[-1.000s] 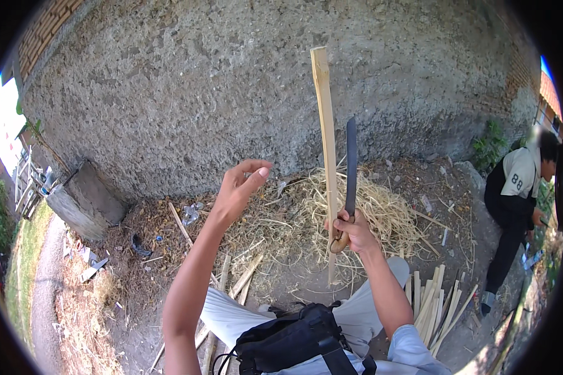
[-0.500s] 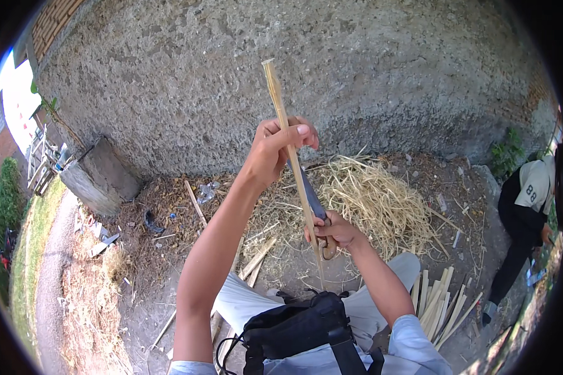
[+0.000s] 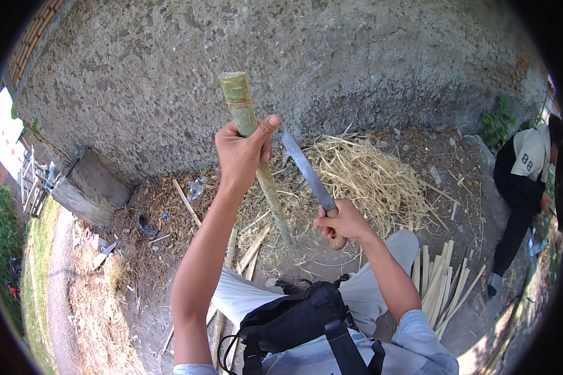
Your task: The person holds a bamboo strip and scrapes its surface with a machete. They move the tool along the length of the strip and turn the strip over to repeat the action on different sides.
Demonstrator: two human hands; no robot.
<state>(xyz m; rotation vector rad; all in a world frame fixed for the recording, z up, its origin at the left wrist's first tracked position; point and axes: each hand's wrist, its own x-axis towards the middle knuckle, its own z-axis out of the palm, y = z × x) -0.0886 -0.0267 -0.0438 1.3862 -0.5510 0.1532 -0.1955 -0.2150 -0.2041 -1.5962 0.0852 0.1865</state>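
Left hand raised, fingers wrapped tight round the upper part of a bamboo pole, thumb up against its right side. Pole greenish at the cut top end, paler lower down, tilted slightly, top leaning left, lower end down on the dirt ground in front of the knees. Right hand lower and to the right, closed on the wooden handle of a knife; long grey blade points up and left, its tip near the left thumb, just right of the pole. Cannot tell if blade touches the pole. Hands well apart, left above right. Straw pile of pale shavings behind the knife, right of the pole. Bundle of split bamboo strips on the ground at the right, beside the right knee; a few more strips lie left of the pole base. Black bag with strap on the lap, light trousers under it. Rough grey wall fills the top. Concrete block at the wall foot on the left, litter and dry leaves around it. Another person in dark and white clothes bent over at the far right edge, well apart from the hands. Grass strip and path along the left rim.
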